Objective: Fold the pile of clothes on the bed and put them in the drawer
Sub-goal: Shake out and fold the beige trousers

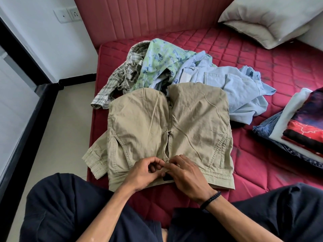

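- Person's legs (61, 210), dark navy trousers, nearest the camera, knees spread on either side of the bed's (253, 165) near edge.
- Left hand (146, 172) and right hand (187, 173), close together at the bottom hem of the khaki jacket (139, 123). Fingers of both are curled and pinch the fabric at the lower end of the zipper (168, 144). A small black patch shows between the two hands; what it is cannot be told.
- Black braided wristband (210, 199), on the right wrist.
- Khaki jacket, one item, laid flat and front-up on the red quilted mattress, hem toward the person. Zipper open along the upper part of the front. Left sleeve with ribbed cuff (94, 163) sticks out toward the bed's left edge; two drawcords trail over the chest.
- Stack of folded clothes (300, 126), right edge of the bed, well apart from the jacket: a dark red-patterned piece on top, a pale piece and a blue denim piece beneath.
- Pile of unfolded clothes, just beyond the jacket and partly under its top edge: plaid shirt (120, 74) at left, green floral shirt (160, 62) in the middle, light blue shirt (232, 88) at right.
- Pillow (269, 20), pale grey, far right corner.
- Padded pink headboard (148, 16), farthest back.
- Wall sockets (68, 14), on the white wall at left.
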`<state>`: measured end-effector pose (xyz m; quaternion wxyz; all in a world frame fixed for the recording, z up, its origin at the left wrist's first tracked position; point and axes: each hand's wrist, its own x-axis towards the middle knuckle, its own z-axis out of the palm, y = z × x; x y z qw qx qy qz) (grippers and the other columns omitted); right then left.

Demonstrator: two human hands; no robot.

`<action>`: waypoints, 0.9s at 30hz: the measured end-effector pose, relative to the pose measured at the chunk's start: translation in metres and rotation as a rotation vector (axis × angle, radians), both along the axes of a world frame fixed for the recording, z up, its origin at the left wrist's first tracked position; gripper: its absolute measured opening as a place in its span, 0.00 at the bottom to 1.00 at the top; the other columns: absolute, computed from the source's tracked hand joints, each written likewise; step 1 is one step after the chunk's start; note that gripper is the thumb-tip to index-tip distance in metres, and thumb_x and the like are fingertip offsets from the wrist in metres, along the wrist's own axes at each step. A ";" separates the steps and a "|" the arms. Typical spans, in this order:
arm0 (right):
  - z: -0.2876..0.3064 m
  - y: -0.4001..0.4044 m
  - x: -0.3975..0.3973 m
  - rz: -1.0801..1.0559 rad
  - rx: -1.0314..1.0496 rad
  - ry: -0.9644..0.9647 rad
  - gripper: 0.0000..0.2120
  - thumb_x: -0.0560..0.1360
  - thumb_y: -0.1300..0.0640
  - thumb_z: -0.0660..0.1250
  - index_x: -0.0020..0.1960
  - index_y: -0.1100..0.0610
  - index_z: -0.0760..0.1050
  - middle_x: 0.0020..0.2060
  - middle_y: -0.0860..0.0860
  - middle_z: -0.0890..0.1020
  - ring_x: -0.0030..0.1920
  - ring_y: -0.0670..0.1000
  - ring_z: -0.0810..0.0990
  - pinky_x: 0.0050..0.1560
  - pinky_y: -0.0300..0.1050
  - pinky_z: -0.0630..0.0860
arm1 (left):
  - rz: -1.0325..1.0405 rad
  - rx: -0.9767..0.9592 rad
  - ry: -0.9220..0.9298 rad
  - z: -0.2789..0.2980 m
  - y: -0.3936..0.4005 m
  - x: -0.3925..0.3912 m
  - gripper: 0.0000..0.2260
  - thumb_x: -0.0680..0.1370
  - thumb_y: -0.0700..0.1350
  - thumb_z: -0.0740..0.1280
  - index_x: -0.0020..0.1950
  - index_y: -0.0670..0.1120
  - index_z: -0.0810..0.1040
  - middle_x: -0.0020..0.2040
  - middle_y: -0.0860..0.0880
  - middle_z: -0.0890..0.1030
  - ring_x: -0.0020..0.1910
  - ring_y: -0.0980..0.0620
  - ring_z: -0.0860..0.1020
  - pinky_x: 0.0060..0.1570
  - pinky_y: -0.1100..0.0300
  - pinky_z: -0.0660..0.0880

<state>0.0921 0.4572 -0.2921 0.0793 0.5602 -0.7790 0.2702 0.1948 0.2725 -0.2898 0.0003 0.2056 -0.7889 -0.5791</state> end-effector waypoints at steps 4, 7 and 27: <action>0.005 -0.001 0.003 -0.027 -0.003 0.043 0.05 0.79 0.55 0.66 0.52 0.55 0.79 0.49 0.50 0.78 0.47 0.53 0.77 0.44 0.46 0.75 | 0.018 0.077 0.031 -0.002 0.000 -0.001 0.13 0.71 0.40 0.81 0.53 0.52 0.86 0.40 0.56 0.81 0.36 0.59 0.71 0.40 0.68 0.72; 0.008 -0.005 0.005 -0.068 0.057 0.101 0.06 0.76 0.60 0.68 0.52 0.55 0.79 0.48 0.50 0.78 0.47 0.54 0.79 0.44 0.50 0.76 | 0.003 0.085 0.054 0.001 -0.001 0.000 0.09 0.79 0.43 0.73 0.57 0.53 0.86 0.46 0.47 0.85 0.42 0.54 0.76 0.46 0.60 0.74; 0.048 -0.023 -0.021 -0.205 0.191 -0.515 0.19 0.79 0.43 0.61 0.39 0.55 0.78 0.33 0.49 0.80 0.34 0.49 0.79 0.37 0.48 0.73 | -0.024 -0.838 0.150 0.019 0.014 -0.007 0.12 0.84 0.55 0.58 0.50 0.54 0.78 0.39 0.55 0.83 0.37 0.54 0.81 0.34 0.58 0.73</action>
